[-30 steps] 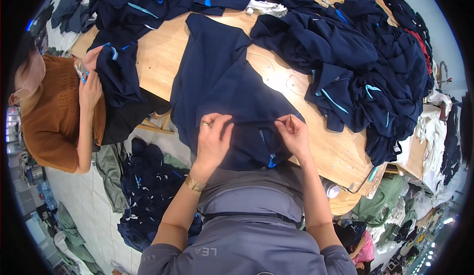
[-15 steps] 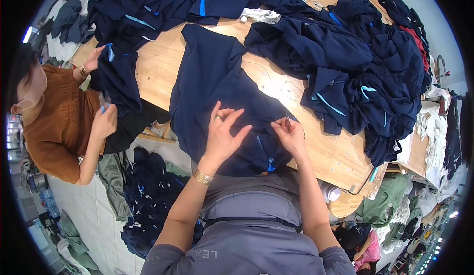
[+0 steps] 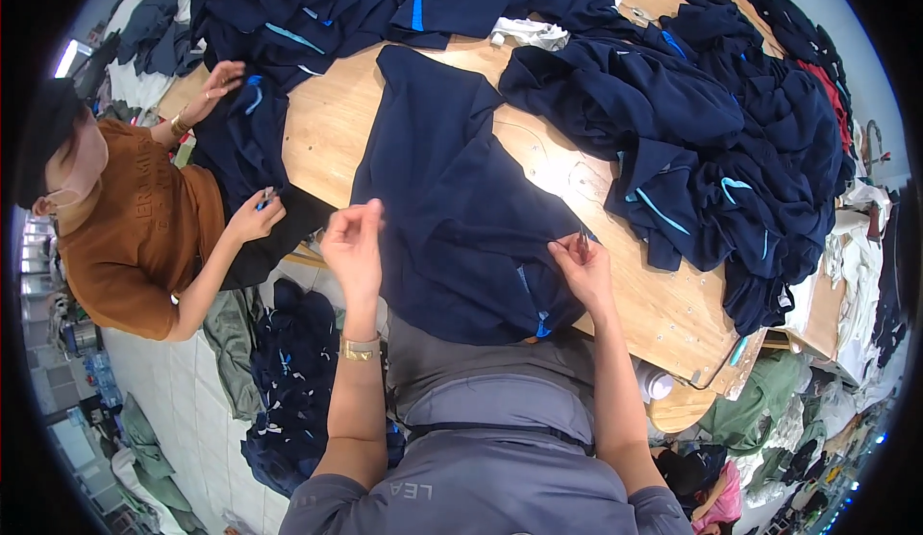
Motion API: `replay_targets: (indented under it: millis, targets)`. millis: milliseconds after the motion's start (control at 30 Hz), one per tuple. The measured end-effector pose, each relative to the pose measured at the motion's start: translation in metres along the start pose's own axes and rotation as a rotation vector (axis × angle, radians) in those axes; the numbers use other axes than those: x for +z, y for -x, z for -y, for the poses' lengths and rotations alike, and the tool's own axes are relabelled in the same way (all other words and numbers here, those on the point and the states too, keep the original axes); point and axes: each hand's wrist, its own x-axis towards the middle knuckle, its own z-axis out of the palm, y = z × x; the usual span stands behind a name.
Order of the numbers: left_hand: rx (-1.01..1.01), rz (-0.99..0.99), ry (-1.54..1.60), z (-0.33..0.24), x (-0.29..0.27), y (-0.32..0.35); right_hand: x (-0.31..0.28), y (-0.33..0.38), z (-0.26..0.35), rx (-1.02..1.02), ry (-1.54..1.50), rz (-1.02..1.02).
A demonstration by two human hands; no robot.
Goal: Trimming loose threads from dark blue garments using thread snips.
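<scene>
Navy garment: it lies spread on the wooden table (image 3: 663,295), its lower part hanging at the edge in front of the person; this navy garment (image 3: 452,189) is the centre of the clock below.
Left hand: the left hand (image 3: 354,251) is raised at 8 o'clock, beside the garment's left edge; the fingers are drawn together, but I cannot tell if they pinch something.
Right hand: the right hand (image 3: 583,268) is at 4 o'clock, at the right edge of the garment; its narrow grip holds a small metal tool (image 3: 584,239), and the tip points up.
Blue tab: a bright blue tab (image 3: 543,323) shows at 5 o'clock, on the garment's lower part.
Garment pile: a crumpled pile of navy garments (image 3: 702,141) lies between 2 and 3 o'clock, with light-blue strips visible.
White cloth: a small white cloth (image 3: 531,33) is at 1 o'clock.
Co-worker: at 9 o'clock, a co-worker in a brown shirt (image 3: 144,227) has a small blue-handled tool (image 3: 265,200) in the lower hand.
</scene>
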Motion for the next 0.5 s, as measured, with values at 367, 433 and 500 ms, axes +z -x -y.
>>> replay_targets:
  millis: [367, 433, 500]
  targets:
    - [0.615, 0.524, -1.056, 0.009, 0.039, 0.010, 0.000, -0.002, 0.003, 0.013, 0.012, 0.006]
    - [0.523, 0.567, -0.962, 0.007, 0.044, 0.007, 0.000, -0.004, 0.000, 0.018, -0.013, 0.013]
    - [0.500, 0.561, -0.778, -0.001, 0.048, 0.007, -0.001, -0.005, 0.003, 0.033, -0.019, 0.000]
